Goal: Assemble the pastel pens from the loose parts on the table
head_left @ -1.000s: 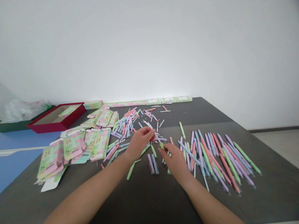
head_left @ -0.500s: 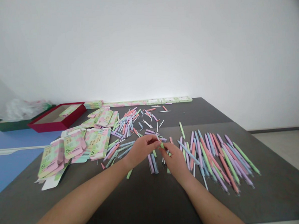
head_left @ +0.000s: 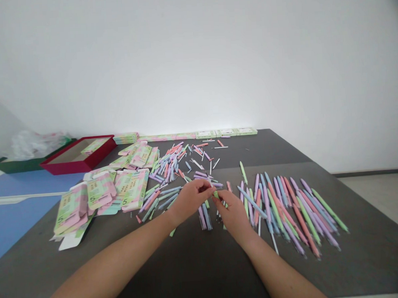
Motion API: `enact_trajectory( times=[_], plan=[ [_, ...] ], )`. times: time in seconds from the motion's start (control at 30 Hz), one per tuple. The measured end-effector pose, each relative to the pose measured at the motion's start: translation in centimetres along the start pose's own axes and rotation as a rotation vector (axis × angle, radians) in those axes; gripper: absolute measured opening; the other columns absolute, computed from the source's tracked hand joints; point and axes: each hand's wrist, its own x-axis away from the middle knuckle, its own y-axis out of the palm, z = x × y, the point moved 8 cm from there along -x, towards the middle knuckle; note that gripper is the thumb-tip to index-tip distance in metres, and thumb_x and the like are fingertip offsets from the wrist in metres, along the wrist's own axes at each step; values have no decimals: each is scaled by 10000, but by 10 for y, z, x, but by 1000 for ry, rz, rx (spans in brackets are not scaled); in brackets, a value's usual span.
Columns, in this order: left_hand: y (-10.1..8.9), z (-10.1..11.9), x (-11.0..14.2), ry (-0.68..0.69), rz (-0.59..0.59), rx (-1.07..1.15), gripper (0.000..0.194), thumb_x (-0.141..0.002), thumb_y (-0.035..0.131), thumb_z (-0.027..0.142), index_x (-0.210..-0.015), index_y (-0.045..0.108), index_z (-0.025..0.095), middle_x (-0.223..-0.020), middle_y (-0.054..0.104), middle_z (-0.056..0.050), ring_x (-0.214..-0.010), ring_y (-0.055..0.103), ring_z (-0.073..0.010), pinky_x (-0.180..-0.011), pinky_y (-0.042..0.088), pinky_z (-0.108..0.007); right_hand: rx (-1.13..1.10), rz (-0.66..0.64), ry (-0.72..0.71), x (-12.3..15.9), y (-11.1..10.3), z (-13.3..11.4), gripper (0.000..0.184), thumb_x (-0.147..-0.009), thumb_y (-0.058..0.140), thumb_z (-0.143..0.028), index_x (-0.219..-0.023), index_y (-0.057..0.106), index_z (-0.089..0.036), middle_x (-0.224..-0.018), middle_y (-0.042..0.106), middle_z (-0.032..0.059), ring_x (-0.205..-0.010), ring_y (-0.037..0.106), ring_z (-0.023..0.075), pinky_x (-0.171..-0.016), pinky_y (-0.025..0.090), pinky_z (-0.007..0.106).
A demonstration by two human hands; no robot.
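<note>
My left hand (head_left: 193, 199) is closed in a pinch over the middle of the table, fingertips on a thin white pen refill (head_left: 210, 182) that is mostly covered. Close against it, my right hand (head_left: 231, 211) pinches a short green pen barrel (head_left: 216, 194). The two hands meet at the fingertips, and the exact contact is too small to make out. Below them lie purple and grey-blue pen parts (head_left: 205, 217). Beside my right hand spreads a group of pastel pens (head_left: 288, 206) in green, purple, blue and coral.
A heap of loose pen parts (head_left: 169, 164) lies beyond my left hand, with white refills (head_left: 216, 163) scattered near it. Flattened printed boxes (head_left: 101, 192) are piled at left. A red tray (head_left: 76, 166) and a green tray (head_left: 19, 165) stand behind. Small boxes (head_left: 205, 134) line the wall.
The whole view has shifted very slightly. Both hands keep the same pinch at the same spot, and the things on the table have not visibly moved.
</note>
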Motion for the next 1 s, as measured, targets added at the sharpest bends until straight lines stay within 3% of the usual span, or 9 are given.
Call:
enact_trajectory(
  times=[0.33,0.6,0.77,0.87,1.0],
  plan=[
    [7,-10,2,-68,-9,47,280,-791,469,399,-736,618,168,-646,576,13,-633,509,-132,-586,382,-228,-225,-24,154,6,13,9,284,-900,379,-332,-1056,571,-192,-953,638,63,-876,575,198,-747,427,295],
    [9,-6,7,-19,-42,123,301,-812,477,406,-712,644,177,-653,595,15,-647,525,-128,-598,391,-216,-183,-18,117,6,4,9,266,-895,387,-326,-984,609,-210,-911,657,46,-849,584,201,-739,418,292],
    [10,1,11,68,-46,95,256,-829,475,339,-855,693,208,-855,669,-13,-818,581,-157,-740,421,-232,-253,17,112,3,-1,9,263,-886,408,-331,-977,632,-227,-902,664,32,-865,589,199,-758,419,295],
    [11,-8,11,17,-27,128,289,-834,468,352,-984,676,219,-890,683,-16,-812,603,-158,-731,445,-235,-255,29,139,3,-2,10,266,-883,416,-339,-973,637,-222,-859,660,22,-823,586,194,-759,420,297],
    [3,-40,-5,-81,23,90,347,-831,458,394,-1037,658,200,-878,701,-13,-765,628,-156,-715,466,-238,-266,54,171,4,-5,9,274,-885,409,-349,-928,639,-208,-753,635,-1,-710,556,170,-745,422,291]
  ],
)
